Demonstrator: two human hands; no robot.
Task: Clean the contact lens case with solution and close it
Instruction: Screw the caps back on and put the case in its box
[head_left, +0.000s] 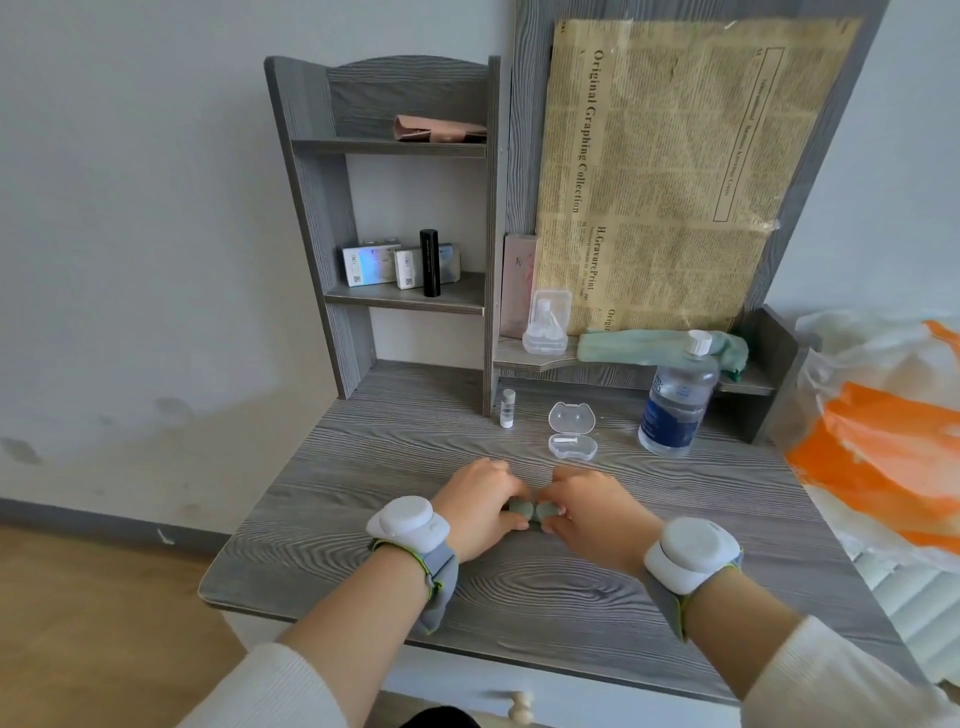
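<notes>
Soft, even daylight over my desk (363, 467), only faint shadows under my wrists; wide-angle bending at the edges, everything slightly soft, no glare

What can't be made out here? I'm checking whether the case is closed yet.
- Green lens case, head view: both hands' fingers cover its ends, so cap tightness is hidden.
- Solution bottle label: too blurred to read.
- Drawer knob: cut off by the bottom edge.
</notes>
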